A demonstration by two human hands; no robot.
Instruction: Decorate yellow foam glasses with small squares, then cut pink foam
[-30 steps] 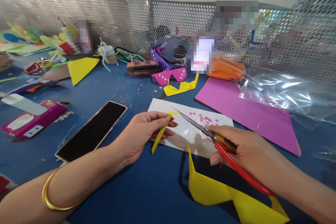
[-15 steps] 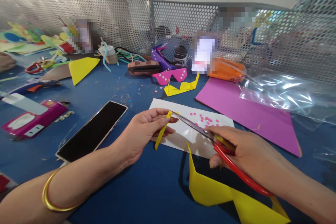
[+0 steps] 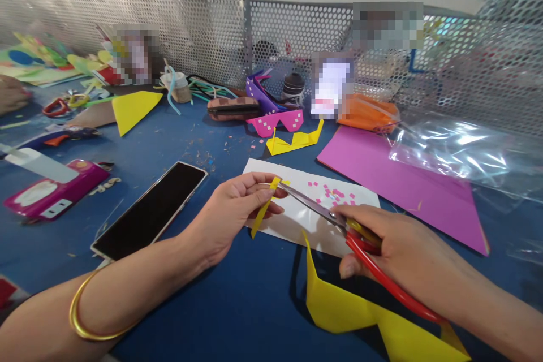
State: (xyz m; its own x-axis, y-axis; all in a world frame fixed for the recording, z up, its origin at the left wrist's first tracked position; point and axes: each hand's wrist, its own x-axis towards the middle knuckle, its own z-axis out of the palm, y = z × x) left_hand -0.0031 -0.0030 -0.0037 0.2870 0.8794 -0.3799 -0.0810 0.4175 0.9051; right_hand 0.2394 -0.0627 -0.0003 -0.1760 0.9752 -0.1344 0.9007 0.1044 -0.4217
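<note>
Between thumb and fingers, my left hand (image 3: 237,203) pinches a narrow yellow paper strip (image 3: 262,212) that slants downward. My right hand (image 3: 394,243) grips red-handled scissors (image 3: 365,257), their blade tips at the strip's upper end. Whether the blades are fully closed is hard to make out. Beneath both hands lies a white sheet (image 3: 292,226) with several small pink paper squares (image 3: 333,197) on it. A folded yellow paper glasses shape (image 3: 343,305) stands on the blue table in front of my right hand, partly hidden by the scissors handle and cut off by the frame.
Left of my hands lie a black-screened phone (image 3: 150,209) and a magenta device (image 3: 59,186). Farther back are pink paper glasses (image 3: 275,121), a smaller yellow paper piece (image 3: 294,141) and a brown pouch (image 3: 233,108). Purple sheets (image 3: 407,192) and clear plastic (image 3: 453,147) lie right, before a perforated metal screen.
Both hands stay almost in place, with the strip and scissors shifted only very slightly in view. The table items look the same.
</note>
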